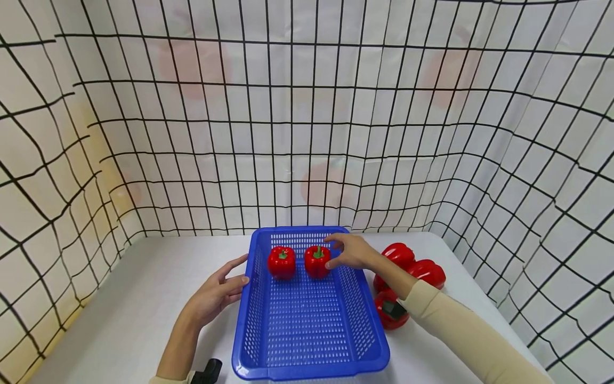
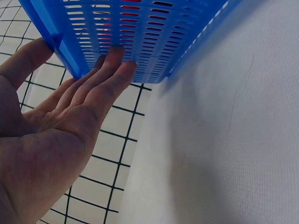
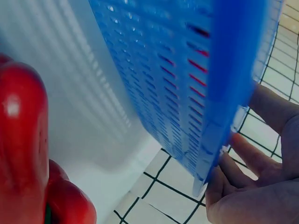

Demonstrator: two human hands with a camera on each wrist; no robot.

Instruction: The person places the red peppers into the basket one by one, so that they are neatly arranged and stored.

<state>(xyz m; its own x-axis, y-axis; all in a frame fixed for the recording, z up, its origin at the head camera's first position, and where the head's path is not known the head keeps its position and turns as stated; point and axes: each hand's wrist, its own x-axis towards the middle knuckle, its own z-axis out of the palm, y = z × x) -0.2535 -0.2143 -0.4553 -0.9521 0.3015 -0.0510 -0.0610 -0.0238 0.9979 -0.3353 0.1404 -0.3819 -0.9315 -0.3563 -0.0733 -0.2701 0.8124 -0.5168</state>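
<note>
A blue plastic basket (image 1: 307, 320) with slotted walls stands in front of me, two red bell peppers in its far part. The left pepper (image 1: 281, 262) and the right pepper (image 1: 316, 262) sit upright, green stems up. My right hand (image 1: 352, 252) reaches over the basket's right rim, its thumb tip at the right pepper's side and its fingers loosely bent, apart from the thumb. My left hand (image 1: 216, 293) is at the basket's left side. In the left wrist view, its thumb (image 2: 28, 60) touches the rim while the straight fingers (image 2: 105, 86) lie along the slotted wall.
Several more red peppers (image 1: 429, 273) lie on the white table (image 1: 182, 266) to the basket's right, partly hidden by my right forearm. A black wire grid (image 1: 292, 122) encloses the table at the back and both sides, with white sheeting behind it.
</note>
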